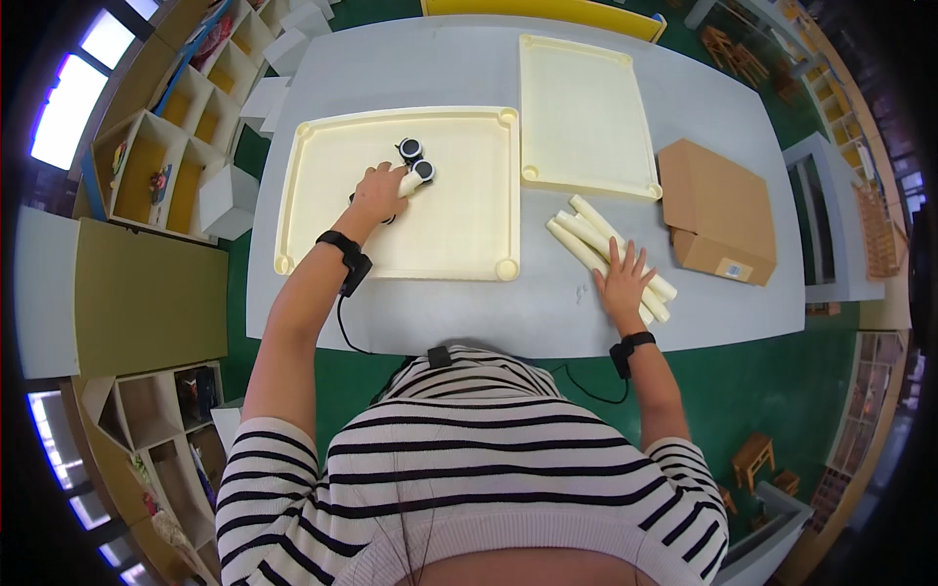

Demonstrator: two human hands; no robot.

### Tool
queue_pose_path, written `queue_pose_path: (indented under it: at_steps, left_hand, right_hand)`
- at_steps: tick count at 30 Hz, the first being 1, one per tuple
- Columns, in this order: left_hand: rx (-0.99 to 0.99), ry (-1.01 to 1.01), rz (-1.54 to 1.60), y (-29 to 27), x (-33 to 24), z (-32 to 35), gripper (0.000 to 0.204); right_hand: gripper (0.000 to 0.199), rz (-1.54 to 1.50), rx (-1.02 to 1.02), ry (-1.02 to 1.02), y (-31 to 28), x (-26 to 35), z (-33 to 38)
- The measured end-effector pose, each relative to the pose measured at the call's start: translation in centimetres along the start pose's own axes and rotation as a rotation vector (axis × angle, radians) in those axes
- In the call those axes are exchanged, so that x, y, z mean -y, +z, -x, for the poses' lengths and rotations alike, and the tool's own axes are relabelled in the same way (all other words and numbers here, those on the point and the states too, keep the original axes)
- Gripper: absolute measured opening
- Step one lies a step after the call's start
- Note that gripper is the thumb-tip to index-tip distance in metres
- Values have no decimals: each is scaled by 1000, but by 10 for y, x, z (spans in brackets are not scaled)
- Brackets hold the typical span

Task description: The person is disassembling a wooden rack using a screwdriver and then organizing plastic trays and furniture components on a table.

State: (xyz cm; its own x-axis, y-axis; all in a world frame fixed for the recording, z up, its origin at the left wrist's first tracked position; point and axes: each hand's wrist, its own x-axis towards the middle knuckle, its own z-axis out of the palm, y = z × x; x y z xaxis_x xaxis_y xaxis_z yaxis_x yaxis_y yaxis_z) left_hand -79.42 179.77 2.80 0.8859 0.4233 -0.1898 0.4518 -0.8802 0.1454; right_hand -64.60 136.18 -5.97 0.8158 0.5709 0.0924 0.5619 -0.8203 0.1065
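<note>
My left hand (379,192) is over the left cream tray (322,186), its fingers curled round a caster wheel (423,171) with a black-and-white wheel and a short cream piece beside it. Just beyond lies another black-and-white caster wheel (410,149). More black parts show at the edges of the hand, which hides most of them. To the right, my right hand (623,283) rests with spread fingers on a loose bundle of cream tubes (576,234). The tubes lie slantwise on the grey table, partly covered by the hand.
A second cream tray (586,112) lies at the far right of the grey table (420,68). Beside it is a brown cardboard box (718,210). A yellow bench-like piece (557,15) stands past the far edge. Shelves (156,176) line the left side.
</note>
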Motion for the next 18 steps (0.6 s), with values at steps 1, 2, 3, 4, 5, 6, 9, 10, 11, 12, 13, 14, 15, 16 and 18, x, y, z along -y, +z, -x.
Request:
queue_pose_path:
  at_steps: [1,2,3,4,5,6,9,10,11,12,13,14,15,16,18]
  left_hand:
    - [-5,2,2,0,-2,1,55]
    - [-55,-3,5,1,-4,4,54]
    - [-104,-10,9,2,-4,6,52]
    - [-110,-10,11,3,-2,5,52]
    - [-126,-1,34,3,0,4,51]
    - [-142,7,58,3,1,3,50]
    - [-121,-40,80,1,-4,7,49]
    - [-127,-43,85,1,-3,7,49]
    - [-154,-58,101,1,0,11,49]
    - [-183,-66,118,1,0,11,49]
    - [-188,-71,124,1,3,14,49]
    - [-249,-37,185,0,8,16,48]
    - [-307,-6,244,0,13,20,47]
    - [-312,-17,244,-1,18,22,47]
    - [-498,0,666,-8,28,32,41]
  right_hand:
    - [69,9,-13,1,1,0,-1]
    - [69,10,-18,2,1,-1,-4]
    - [70,5,-6,24,1,-4,-10]
    - [70,-1,7,45,1,-7,-16]
    - [70,2,3,45,0,-9,-21]
    - [71,-11,18,53,-1,-11,-25]
    - [73,-13,38,67,-3,-9,-29]
    - [75,-8,48,78,-3,-8,-27]
    - [75,-5,45,67,-5,-3,-24]
    - [77,-37,68,59,-7,2,-19]
    - [78,-70,92,51,-8,5,-12]
    - [80,-77,49,21,-4,5,-7]
    - [80,-76,46,10,-2,5,-3]
    - [81,-72,36,18,1,6,-2]
    - [83,-67,40,66,1,9,-2]
